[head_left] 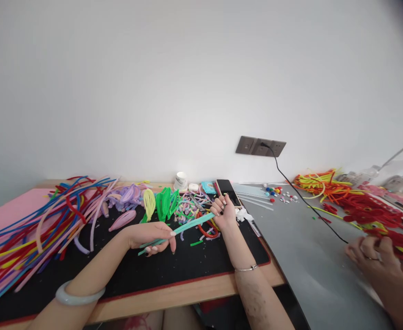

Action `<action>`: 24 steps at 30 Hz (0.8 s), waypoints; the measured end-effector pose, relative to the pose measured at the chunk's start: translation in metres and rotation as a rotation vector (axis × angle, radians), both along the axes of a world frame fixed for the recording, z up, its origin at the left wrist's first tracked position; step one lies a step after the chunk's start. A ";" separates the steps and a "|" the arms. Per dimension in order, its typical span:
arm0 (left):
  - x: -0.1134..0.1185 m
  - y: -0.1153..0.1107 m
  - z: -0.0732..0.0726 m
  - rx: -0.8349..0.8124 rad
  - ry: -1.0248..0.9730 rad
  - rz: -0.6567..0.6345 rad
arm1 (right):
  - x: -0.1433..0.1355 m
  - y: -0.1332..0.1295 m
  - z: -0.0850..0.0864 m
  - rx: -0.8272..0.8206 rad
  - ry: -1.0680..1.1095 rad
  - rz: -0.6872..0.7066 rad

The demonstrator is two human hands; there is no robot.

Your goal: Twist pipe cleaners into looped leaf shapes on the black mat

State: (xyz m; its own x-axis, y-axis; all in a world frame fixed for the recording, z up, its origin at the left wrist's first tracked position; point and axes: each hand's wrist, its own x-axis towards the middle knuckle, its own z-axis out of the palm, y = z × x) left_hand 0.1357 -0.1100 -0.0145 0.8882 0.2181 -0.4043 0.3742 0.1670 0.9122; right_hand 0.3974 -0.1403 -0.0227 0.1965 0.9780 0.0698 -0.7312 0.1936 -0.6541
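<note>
A small bunch of turquoise pipe cleaners (190, 224) stretches slantwise between my two hands, above the black mat (118, 270). My left hand (155, 238) is closed around its lower left part, and the loose ends stick out past my fingers. At the upper right end, my right hand (223, 211) grips the bunch in curled fingers. Behind it lie a bundle of green pipe cleaners (167, 204) and a yellow bundle (149, 205). A heap of short cut pieces (190, 206) lies just beyond the bunch, and a red-handled tool (212, 231), partly hidden, lies beneath my right hand.
Long multicoloured pipe cleaners (63, 224) cover the left side. A paper cup (180, 181) and a phone (227, 190) stand or lie near the wall. On the grey table at right, a co-worker's hands (383, 261) hold a red fuzzy piece; a black cable (300, 197) crosses there.
</note>
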 end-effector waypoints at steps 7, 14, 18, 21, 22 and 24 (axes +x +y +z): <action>0.010 0.003 0.002 -0.022 0.011 -0.185 | -0.008 -0.003 0.008 -0.018 0.198 0.059; 0.047 0.004 0.014 0.070 0.029 -0.118 | -0.028 0.004 0.023 0.014 0.134 0.154; 0.063 0.004 0.021 0.145 -0.052 0.047 | -0.041 0.016 0.035 0.028 -0.014 0.143; 0.065 0.004 0.024 0.147 -0.105 0.189 | -0.051 0.021 0.041 0.004 -0.209 0.072; 0.064 0.004 0.025 0.147 -0.117 0.243 | -0.053 0.022 0.041 -0.012 -0.266 0.067; 0.061 0.005 0.024 0.153 -0.135 0.323 | -0.058 0.020 0.036 -0.046 -0.342 0.111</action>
State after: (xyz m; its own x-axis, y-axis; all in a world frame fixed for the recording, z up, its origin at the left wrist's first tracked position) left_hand 0.1968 -0.1045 0.0096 0.8065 0.5448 -0.2298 0.1997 0.1149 0.9731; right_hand 0.3393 -0.1206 0.0137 0.0622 0.9957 0.0688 -0.4831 0.0904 -0.8709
